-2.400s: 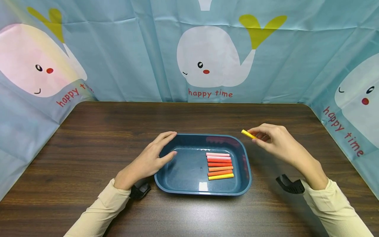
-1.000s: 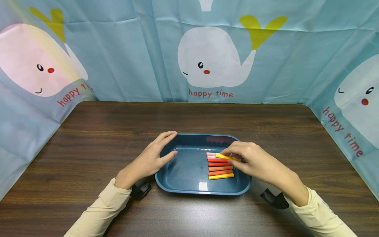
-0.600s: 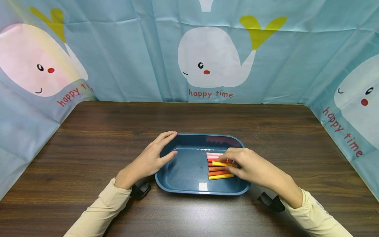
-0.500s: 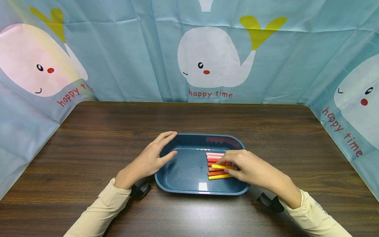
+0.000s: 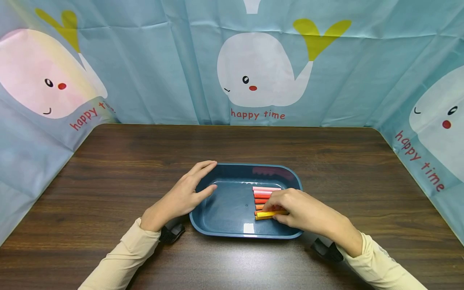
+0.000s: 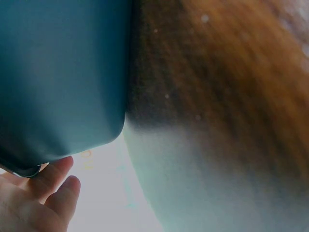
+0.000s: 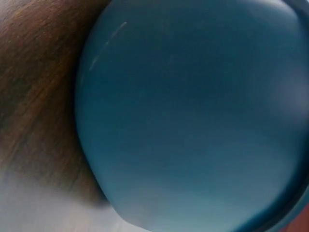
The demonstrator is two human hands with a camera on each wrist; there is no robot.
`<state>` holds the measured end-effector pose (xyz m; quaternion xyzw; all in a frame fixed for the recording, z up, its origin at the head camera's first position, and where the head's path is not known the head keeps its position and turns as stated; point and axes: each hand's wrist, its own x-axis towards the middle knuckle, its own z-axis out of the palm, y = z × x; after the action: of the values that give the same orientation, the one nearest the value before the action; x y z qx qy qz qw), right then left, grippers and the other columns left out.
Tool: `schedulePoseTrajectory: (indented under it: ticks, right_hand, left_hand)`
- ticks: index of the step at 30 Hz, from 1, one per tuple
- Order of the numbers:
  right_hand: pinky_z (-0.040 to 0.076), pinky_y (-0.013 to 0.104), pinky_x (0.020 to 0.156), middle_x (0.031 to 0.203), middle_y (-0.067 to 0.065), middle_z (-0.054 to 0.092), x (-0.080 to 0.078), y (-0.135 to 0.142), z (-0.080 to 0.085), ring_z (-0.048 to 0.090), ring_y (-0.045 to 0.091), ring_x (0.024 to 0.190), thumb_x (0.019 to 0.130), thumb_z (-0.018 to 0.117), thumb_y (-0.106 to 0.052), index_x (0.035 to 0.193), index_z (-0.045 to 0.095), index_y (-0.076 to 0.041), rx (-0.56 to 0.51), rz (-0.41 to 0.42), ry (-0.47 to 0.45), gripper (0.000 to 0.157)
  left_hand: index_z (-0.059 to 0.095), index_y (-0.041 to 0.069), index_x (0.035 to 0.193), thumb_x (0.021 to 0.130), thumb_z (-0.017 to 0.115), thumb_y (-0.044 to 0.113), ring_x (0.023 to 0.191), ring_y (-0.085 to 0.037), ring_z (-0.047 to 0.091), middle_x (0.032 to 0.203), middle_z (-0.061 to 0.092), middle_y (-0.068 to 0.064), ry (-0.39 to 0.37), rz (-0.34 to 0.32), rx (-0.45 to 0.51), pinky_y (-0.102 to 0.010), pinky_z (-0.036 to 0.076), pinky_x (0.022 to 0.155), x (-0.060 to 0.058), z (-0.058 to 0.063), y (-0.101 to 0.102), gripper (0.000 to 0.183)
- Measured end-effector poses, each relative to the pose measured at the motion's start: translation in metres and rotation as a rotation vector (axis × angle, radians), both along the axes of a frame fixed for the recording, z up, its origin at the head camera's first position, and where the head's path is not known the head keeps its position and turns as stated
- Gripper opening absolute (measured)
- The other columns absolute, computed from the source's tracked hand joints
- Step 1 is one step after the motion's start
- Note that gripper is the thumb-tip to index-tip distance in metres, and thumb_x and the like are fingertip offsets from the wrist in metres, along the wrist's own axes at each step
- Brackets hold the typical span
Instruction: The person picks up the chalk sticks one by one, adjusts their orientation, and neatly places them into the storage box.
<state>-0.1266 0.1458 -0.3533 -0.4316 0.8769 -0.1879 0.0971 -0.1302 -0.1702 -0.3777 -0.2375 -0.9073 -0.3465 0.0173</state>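
A dark blue plastic tray (image 5: 224, 225) stands on the table in the head view. Inside its right half lie several short crayon-like sticks in a row, running from pink sticks (image 5: 266, 188) through red sticks (image 5: 260, 201) to orange. My right hand (image 5: 304, 209) reaches over the right rim and pinches a yellow stick (image 5: 266, 214) between thumb and fingers, close over another yellow stick (image 5: 260, 218) at the row's near end. My left hand (image 5: 179, 195) rests on the tray's left rim, fingers extended. The left wrist view has fingertips (image 6: 63, 166) at the tray wall.
The dark wood table (image 5: 145, 149) surrounds the tray. Behind it and at both sides hangs a light blue curtain (image 5: 152, 72) printed with whales. Each wrist carries a black strap device (image 5: 172, 233). Mostly the tray's outer wall (image 7: 183, 121) fills the right wrist view.
My right hand brought the yellow stick from right of the tray in over the row, then moved it toward the near end beside the other yellow stick. My left hand stayed put.
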Motion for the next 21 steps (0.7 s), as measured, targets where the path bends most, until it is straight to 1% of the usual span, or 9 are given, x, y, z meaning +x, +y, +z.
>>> schedulePoseTrajectory:
  ticks: [3, 6, 10, 17, 21]
  right_hand:
    - [0.055, 0.026, 0.076, 0.098, -0.009, 0.072, 0.0003, -0.0009, -0.0007, 0.063, 0.005, 0.086, 0.084, 0.074, -0.001, 0.1, 0.077, -0.017, 0.006, 0.001, 0.009, 0.023]
    - [0.055, 0.026, 0.076, 0.094, -0.008, 0.072, 0.0008, -0.0022, -0.0017, 0.064, 0.005, 0.085, 0.082, 0.074, 0.001, 0.097, 0.077, -0.015, -0.007, 0.007, 0.015, 0.022]
    - [0.054, 0.024, 0.074, 0.091, -0.007, 0.072, 0.0018, -0.0041, -0.0026, 0.061, 0.004, 0.082, 0.08, 0.074, 0.003, 0.097, 0.076, -0.013, -0.011, 0.013, 0.002, 0.023]
    - [0.049, 0.021, 0.066, 0.084, -0.009, 0.07, 0.0012, -0.0049, -0.0017, 0.056, 0.003, 0.073, 0.076, 0.075, 0.004, 0.091, 0.076, -0.014, 0.007, 0.014, -0.016, 0.023]
    - [0.048, 0.02, 0.064, 0.082, -0.01, 0.07, 0.0008, -0.0055, -0.0016, 0.056, 0.002, 0.071, 0.076, 0.076, 0.003, 0.09, 0.076, -0.015, 0.006, 0.018, -0.018, 0.022]
  left_hand:
    - [0.038, 0.005, 0.152, 0.098, 0.063, 0.021, 0.142, -0.03, 0.041, 0.154, 0.039, -0.011, -0.003, 0.002, -0.003, -0.054, 0.039, 0.111, 0.0001, 0.0, -0.0004, 0.062]
    - [0.037, 0.005, 0.153, 0.098, 0.063, 0.021, 0.142, -0.03, 0.041, 0.154, 0.039, -0.011, -0.004, 0.004, -0.005, -0.054, 0.039, 0.111, 0.0002, -0.0001, -0.0005, 0.062]
    - [0.037, 0.006, 0.153, 0.098, 0.064, 0.021, 0.142, -0.03, 0.041, 0.154, 0.039, -0.011, -0.003, 0.003, -0.003, -0.054, 0.039, 0.112, 0.0003, -0.0002, -0.0004, 0.063]
    - [0.037, 0.006, 0.153, 0.098, 0.063, 0.022, 0.142, -0.029, 0.041, 0.155, 0.038, -0.01, -0.009, 0.0, -0.002, -0.054, 0.039, 0.112, 0.0001, -0.0001, -0.0004, 0.063]
    - [0.036, 0.006, 0.153, 0.098, 0.063, 0.022, 0.142, -0.03, 0.041, 0.155, 0.038, -0.01, -0.01, 0.0, -0.003, -0.054, 0.039, 0.111, 0.0, -0.0001, -0.0006, 0.063]
